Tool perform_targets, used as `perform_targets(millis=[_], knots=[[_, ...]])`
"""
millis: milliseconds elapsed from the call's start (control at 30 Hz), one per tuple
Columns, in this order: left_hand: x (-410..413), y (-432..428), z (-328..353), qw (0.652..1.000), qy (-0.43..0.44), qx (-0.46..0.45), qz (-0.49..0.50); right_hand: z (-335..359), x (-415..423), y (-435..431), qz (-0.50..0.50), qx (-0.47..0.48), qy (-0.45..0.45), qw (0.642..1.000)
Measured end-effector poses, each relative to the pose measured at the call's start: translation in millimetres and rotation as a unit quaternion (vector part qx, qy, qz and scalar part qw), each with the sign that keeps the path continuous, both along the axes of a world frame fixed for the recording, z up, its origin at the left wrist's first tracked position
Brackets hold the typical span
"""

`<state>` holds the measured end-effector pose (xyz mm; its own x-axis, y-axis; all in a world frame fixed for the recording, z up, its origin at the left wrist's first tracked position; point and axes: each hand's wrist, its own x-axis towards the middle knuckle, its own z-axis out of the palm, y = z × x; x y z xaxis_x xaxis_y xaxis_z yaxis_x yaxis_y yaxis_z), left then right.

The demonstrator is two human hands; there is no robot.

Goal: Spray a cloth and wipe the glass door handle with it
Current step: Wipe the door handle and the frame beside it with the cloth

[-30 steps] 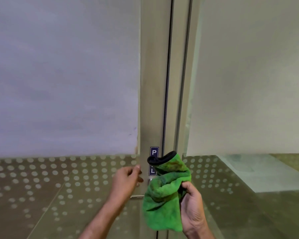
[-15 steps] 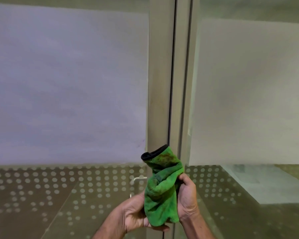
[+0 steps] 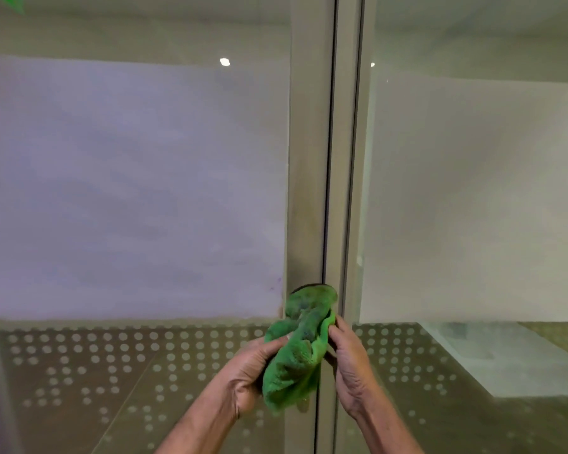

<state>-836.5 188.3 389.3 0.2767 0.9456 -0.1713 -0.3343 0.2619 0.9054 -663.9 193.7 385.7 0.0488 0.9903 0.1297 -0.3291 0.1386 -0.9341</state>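
A crumpled green cloth [image 3: 300, 348] with a dark edge at its top is held up in front of the metal door frame [image 3: 310, 191]. My left hand [image 3: 248, 378] grips its left side from below. My right hand [image 3: 350, 362] pinches its right edge with the fingertips. The door handle is hidden behind the cloth and my hands. No spray bottle is in view.
Two glass door panels meet at a dark vertical gap [image 3: 328, 158]. Each has a frosted band, left [image 3: 128, 191] and right [image 3: 473, 198], with a dotted pattern [image 3: 112, 355] below. A floor shows through the lower right glass [image 3: 505, 362].
My left hand left the handle area and took hold of the cloth. The view tilted upward, and the cloth now covers the handle and the small sign on the frame.
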Motion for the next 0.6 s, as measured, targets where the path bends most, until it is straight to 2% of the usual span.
perform_targets(millis=[167, 300, 433, 500, 600], knots=[[-5, -15, 7, 0.986, 0.098, 0.068, 0.112, -4, -6, -7, -0.042, -0.087, -0.043, 0.994], [-8, -28, 13, 0.962, 0.165, 0.137, 0.166, -1, -11, -17, -0.023, -0.172, 0.035, 0.984], [-12, -44, 14, 0.942, 0.217, 0.203, 0.155, 13, -6, -30, 0.064, -0.155, 0.107, 0.98], [-16, -51, 11, 0.948, 0.21, 0.197, 0.136, 17, -11, -35, 0.091, -0.143, 0.078, 0.982], [-24, -56, 6, 0.968, 0.19, 0.112, 0.121, 15, -18, -38, 0.085, -0.147, 0.054, 0.984]])
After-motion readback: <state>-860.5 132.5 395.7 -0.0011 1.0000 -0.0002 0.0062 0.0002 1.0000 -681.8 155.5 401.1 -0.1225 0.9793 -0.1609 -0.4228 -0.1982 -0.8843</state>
